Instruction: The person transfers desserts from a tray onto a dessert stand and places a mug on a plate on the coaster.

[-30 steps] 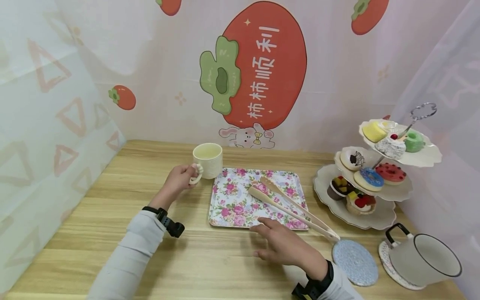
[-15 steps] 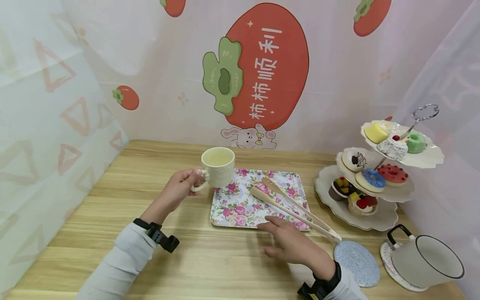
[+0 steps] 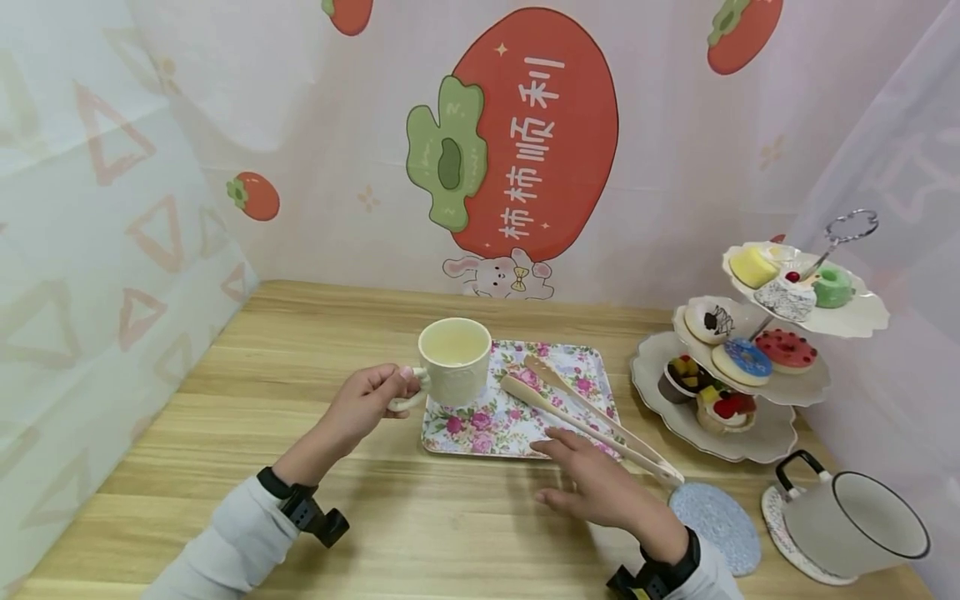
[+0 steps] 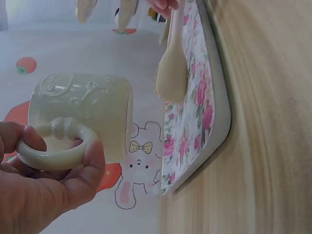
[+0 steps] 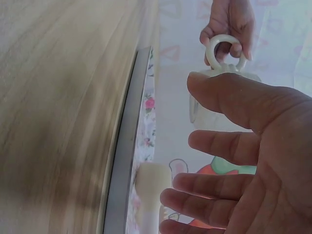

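Note:
A pale cream mug [image 3: 456, 367] with a raised pattern hangs upright above the left part of a floral tray [image 3: 480, 437]. My left hand [image 3: 367, 404] grips its ring-shaped handle [image 4: 58, 158], fingers curled through and around it. In the left wrist view the mug is well clear of the tray. Wooden tongs [image 3: 555, 408] lie across the tray, their joined end past its front right corner. Close over the tray's front edge, my right hand [image 3: 592, 483] is spread with nothing in it; the right wrist view shows its fingers [image 5: 209, 207] extended.
On the right stands a three-tier stand [image 3: 750, 442] with toy cakes and doughnuts. In front of it lie a round blue coaster [image 3: 714, 529] and a grey mug [image 3: 847, 521] with a black rim on a white coaster [image 3: 780, 533]. A printed cloth [image 3: 337, 233] hangs behind the table.
The cream mug, held by its handle, has lifted off the table beside the tray and moved right and nearer, over the tray. My right hand has shifted slightly right.

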Motion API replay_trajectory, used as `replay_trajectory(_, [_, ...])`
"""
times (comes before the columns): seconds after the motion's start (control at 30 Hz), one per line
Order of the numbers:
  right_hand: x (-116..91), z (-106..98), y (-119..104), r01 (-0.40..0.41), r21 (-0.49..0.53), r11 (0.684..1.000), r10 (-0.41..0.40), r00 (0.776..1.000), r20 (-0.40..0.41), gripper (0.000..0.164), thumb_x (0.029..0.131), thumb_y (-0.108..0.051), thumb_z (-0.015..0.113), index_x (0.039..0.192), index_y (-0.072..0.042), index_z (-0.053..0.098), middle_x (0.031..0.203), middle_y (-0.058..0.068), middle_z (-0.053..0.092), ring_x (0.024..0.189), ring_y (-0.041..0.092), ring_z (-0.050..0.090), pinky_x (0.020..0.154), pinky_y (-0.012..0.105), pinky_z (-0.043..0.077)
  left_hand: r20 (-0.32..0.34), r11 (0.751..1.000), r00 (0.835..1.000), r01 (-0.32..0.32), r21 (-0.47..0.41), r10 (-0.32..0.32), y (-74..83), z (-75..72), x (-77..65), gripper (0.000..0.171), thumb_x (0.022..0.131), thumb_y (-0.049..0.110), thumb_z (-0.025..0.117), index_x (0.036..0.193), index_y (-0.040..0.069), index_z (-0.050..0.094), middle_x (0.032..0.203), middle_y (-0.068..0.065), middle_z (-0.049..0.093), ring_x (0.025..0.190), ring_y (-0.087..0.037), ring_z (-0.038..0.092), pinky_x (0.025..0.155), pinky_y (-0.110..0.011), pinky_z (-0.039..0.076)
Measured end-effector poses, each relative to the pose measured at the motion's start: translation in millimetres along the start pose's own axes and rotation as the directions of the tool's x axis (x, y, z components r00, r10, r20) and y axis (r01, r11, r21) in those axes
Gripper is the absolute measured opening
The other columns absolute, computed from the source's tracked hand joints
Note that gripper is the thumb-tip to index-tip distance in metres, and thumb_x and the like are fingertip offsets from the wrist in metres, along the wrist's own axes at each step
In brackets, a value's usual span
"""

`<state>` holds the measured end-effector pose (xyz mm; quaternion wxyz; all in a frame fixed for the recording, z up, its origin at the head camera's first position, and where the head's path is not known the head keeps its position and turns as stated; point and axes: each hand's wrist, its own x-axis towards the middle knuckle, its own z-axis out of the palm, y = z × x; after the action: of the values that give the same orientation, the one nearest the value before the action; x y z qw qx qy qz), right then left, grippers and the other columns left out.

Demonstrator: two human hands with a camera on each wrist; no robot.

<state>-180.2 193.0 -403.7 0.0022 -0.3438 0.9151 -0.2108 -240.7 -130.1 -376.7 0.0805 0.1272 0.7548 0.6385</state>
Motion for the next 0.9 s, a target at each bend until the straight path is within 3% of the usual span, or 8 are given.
replay_trajectory(0.17, [-2, -2, 2, -0.001, 0.001, 1.000, 0.001, 0.999, -0.048, 0.054, 0.081, -0.024, 0.072, 0.127, -0.003, 0.052, 0.129, 0.021, 0.047, 0.112, 0.037, 0.050, 0.087, 0.053, 0.043, 0.029, 1.000, 1.000, -0.009, -0.001, 0.009, -1.7, 3.9, -7.0, 0.039, 0.098, 0.027, 0.047, 0.086, -0.009, 0.056, 0.106, -0.019, 0.062, 0.104, -0.036, 0.056, 0.073, -0.035, 0.053])
replay_trajectory(0.27, [-2, -2, 4, 0.031, 0.011, 0.999, -0.029, 0.991, -0.128, 0.058, 0.079, -0.021, 0.074, 0.129, -0.004, 0.050, 0.128, 0.019, 0.050, 0.112, 0.035, 0.051, 0.087, 0.052, 0.044, 0.047, 1.000, 0.999, -0.009, -0.005, 0.009, -1.3, 7.0, -11.4, 0.040, 0.098, 0.025, 0.047, 0.087, -0.012, 0.055, 0.105, -0.019, 0.063, 0.104, -0.038, 0.055, 0.073, -0.035, 0.053])
replay_trajectory(0.43, [-3, -3, 6, 0.063, 0.030, 0.998, -0.055, 0.972, -0.230, 0.065, 0.077, -0.022, 0.075, 0.133, -0.005, 0.046, 0.129, 0.016, 0.050, 0.115, 0.031, 0.050, 0.089, 0.048, 0.044, 0.088, 1.000, 0.996, -0.012, -0.002, 0.012, -0.1, 13.7, -15.9, 0.035, 0.098, 0.022, 0.048, 0.098, -0.011, 0.060, 0.104, -0.020, 0.063, 0.099, -0.031, 0.058, 0.072, -0.033, 0.053])
replay_trajectory(0.6, [-4, -6, 9, 0.060, 0.059, 0.996, -0.045, 0.971, -0.233, 0.066, 0.079, -0.024, 0.074, 0.134, -0.005, 0.044, 0.131, 0.013, 0.049, 0.118, 0.027, 0.048, 0.091, 0.046, 0.043, 0.134, 1.000, 0.991, -0.026, -0.014, 0.028, 1.6, 21.1, -20.5, 0.033, 0.098, 0.018, 0.048, 0.096, -0.012, 0.060, 0.102, -0.021, 0.063, 0.091, -0.023, 0.060, 0.072, -0.037, 0.053])
replay_trajectory(0.9, [-9, -7, 12, 0.034, 0.121, 0.992, -0.007, 0.975, -0.220, 0.071, 0.081, -0.024, 0.073, 0.140, -0.008, 0.037, 0.135, 0.010, 0.046, 0.118, 0.026, 0.048, 0.089, 0.046, 0.044, 0.201, 0.999, 0.980, -0.008, -0.032, 0.015, 2.6, 37.9, -30.4, 0.033, 0.097, 0.017, 0.048, 0.087, -0.014, 0.057, 0.098, -0.018, 0.064, 0.087, -0.021, 0.060, 0.072, -0.042, 0.053])
